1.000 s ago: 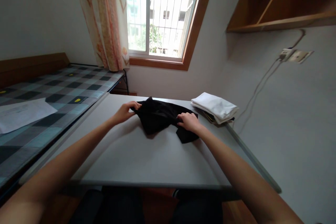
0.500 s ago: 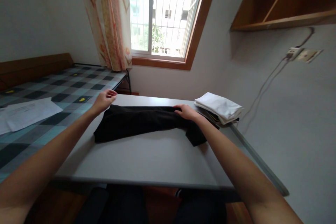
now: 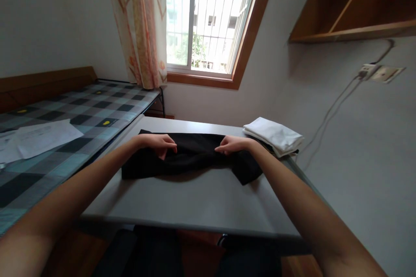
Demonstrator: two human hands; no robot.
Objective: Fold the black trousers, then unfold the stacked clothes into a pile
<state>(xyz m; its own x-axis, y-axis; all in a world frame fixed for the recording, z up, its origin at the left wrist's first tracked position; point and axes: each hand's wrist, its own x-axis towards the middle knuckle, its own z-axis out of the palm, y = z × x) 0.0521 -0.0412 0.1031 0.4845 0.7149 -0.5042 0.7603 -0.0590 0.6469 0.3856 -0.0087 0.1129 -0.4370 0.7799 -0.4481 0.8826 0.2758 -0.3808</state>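
Observation:
A black garment [image 3: 191, 156] lies spread in a long strip across the far half of the grey table [image 3: 195, 199]. My left hand [image 3: 159, 143] rests on its left-middle part with fingers curled on the cloth. Over on the right-middle part sits my right hand [image 3: 231, 143], fingers pinching the fabric. The two hands are close together, with a short stretch of cloth between them. One end of the garment hangs toward me at the right.
A folded white cloth [image 3: 274, 135] lies on a dark item at the table's far right corner. A bed with a checked cover [image 3: 81, 117] and white papers [image 3: 42, 135] stands at the left. Window, curtain, wall shelf and a socket with cables lie beyond.
The bunched garment was pulled out into a long strip, my left hand going left. Both hands have since come back toward the middle of the cloth.

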